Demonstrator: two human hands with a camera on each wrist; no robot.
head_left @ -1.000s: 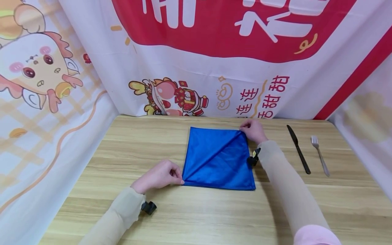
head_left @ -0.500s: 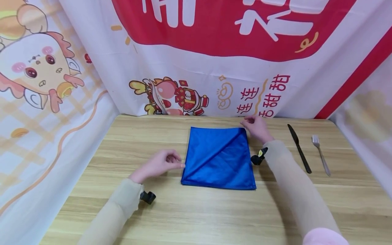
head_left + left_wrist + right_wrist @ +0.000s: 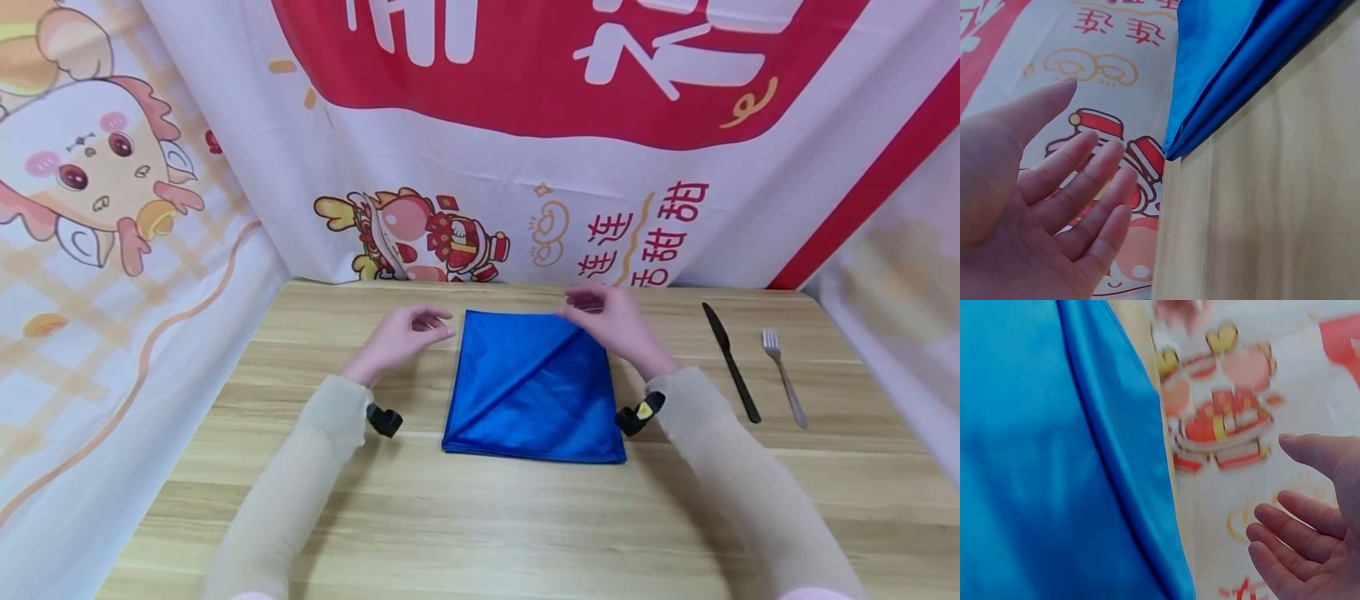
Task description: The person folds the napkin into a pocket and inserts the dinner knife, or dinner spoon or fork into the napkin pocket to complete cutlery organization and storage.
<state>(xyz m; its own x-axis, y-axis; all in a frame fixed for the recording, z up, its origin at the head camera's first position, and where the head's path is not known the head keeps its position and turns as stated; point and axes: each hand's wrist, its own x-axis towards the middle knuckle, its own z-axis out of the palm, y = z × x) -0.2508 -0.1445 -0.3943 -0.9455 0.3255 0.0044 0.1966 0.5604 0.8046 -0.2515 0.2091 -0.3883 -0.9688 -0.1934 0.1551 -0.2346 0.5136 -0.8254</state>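
A blue satin-like cloth napkin (image 3: 525, 392), folded to a square with a diagonal fold across its top, lies flat on the wooden table. My left hand (image 3: 401, 337) hovers just left of its far left corner, fingers relaxed and holding nothing. In the left wrist view that hand (image 3: 1054, 194) shows spread fingers, apart from the layered corner of the napkin (image 3: 1229, 69). Over the napkin's far right corner is my right hand (image 3: 615, 321), hiding that corner. The right wrist view shows this hand (image 3: 1310, 531) with loose fingers, beside the napkin (image 3: 1054, 456) and not gripping it.
To the right of the napkin lie a black knife (image 3: 731, 362) and a silver fork (image 3: 784, 377), side by side. A printed white and red curtain (image 3: 480, 133) hangs along the table's (image 3: 360, 533) far edge, with more cloth at both sides.
My left hand has let go of the near left corner and moved away to the far left corner. The right hand has released the far right corner and shifted slightly left. The napkin stays put.
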